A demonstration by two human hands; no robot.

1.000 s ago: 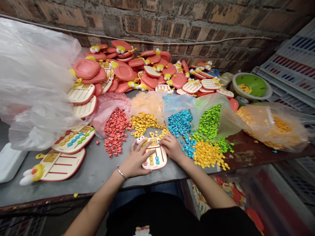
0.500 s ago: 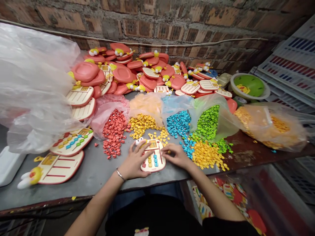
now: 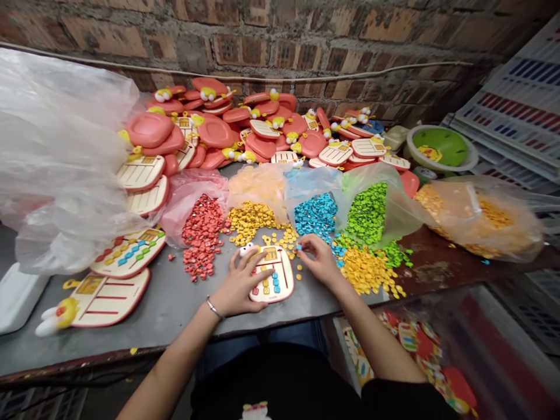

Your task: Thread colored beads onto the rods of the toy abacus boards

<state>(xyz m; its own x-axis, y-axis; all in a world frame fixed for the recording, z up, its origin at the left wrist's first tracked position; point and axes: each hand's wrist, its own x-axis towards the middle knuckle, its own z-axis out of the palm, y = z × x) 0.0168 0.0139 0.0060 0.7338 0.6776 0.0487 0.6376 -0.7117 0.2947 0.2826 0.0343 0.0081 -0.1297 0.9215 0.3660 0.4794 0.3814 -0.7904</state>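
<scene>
A cream-faced toy board (image 3: 284,286) with a red rim and a yellow head with white eyes lies at the table's front. Red, yellow and blue pieces sit in rows on its left part and middle. My left hand (image 3: 242,286) grips the board from the left, its fingers spread over the face and the thumb along the lower edge. To the right of the board, raised off it, my right hand (image 3: 320,261) pinches a small blue bead (image 3: 300,247) between thumb and fingertips. Loose yellow beads (image 3: 286,238) lie just beyond the board.
Open bags spill red beads (image 3: 202,227), blue beads (image 3: 315,213) and green beads (image 3: 368,213). A yellow heap (image 3: 365,271) lies right of my right hand. A filled board (image 3: 131,252) overlaps an unfilled one (image 3: 109,300) at left. Piled boards (image 3: 219,133) line the brick wall.
My right hand has moved from the board's right edge up and away to the right. A blue bead now shows at its fingertips. My left hand stays on the board.
</scene>
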